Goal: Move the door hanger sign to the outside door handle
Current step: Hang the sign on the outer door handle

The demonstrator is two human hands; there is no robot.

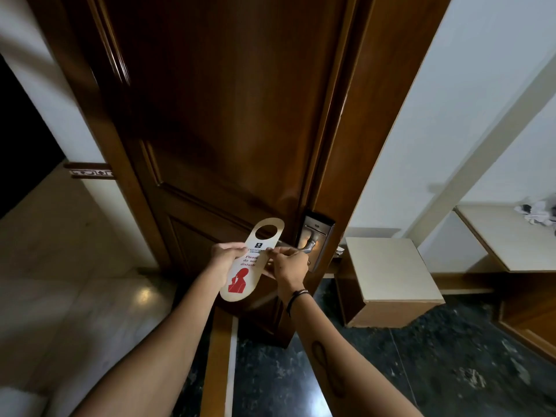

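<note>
A cream door hanger sign [252, 260] with red "Please do not disturb" print and a round hole at its top is held in front of a dark wooden door [222, 121]. My left hand [224, 254] grips its left edge. My right hand [288, 266] pinches its right edge. The sign tilts, hole end up and to the right. Just to the right of it, a metal lever door handle [310, 244] sits on a silver lock plate [316, 236]; my right hand partly covers the lever. The hole is not around the handle.
A beige boxy stool [388, 275] stands on the dark marble floor [451, 356] right of the door. A cream shelf [508, 236] with crumpled white items lies at the far right. Pale tiled wall and floor [75, 266] lie to the left, beyond a wooden threshold strip [219, 356].
</note>
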